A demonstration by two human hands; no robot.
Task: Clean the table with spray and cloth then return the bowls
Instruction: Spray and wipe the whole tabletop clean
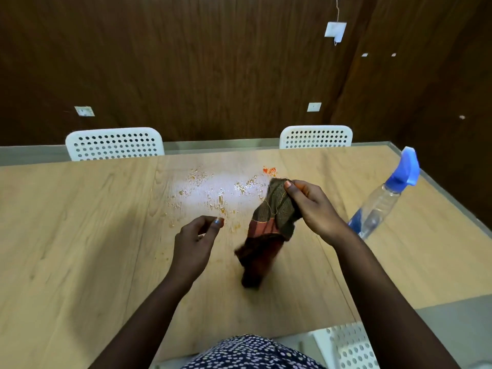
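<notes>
The right hand holds the cloth above the table, thumb and fingers pinching its upper end so the rest hangs down; the lower end is blurred and sits just over the wood, and whether it touches cannot be told. The cloth is dark brown with a reddish band across its middle. The left hand hovers just left of the cloth, apart from it, fingers loosely curled with thumb and forefinger close together, holding nothing. Beyond the cloth, and spreading to its left, the spill lies on the table: a wet, shining patch dotted with orange-yellow flecks and droplets, with one brighter orange blot just past the cloth's top corner. The spray bottle stands to the right of the cloth, past the right hand, near the table's right edge; it is clear plastic with a blue trigger head, a blue band low on its body, and looks tilted in the wide lens. Two white perforated chairs stand at the far side of the table from the cloth, one to the far left, one to the far right. A third white chair shows below the cloth at the near edge, beside the person's dotted garment. No bowls are in view.
</notes>
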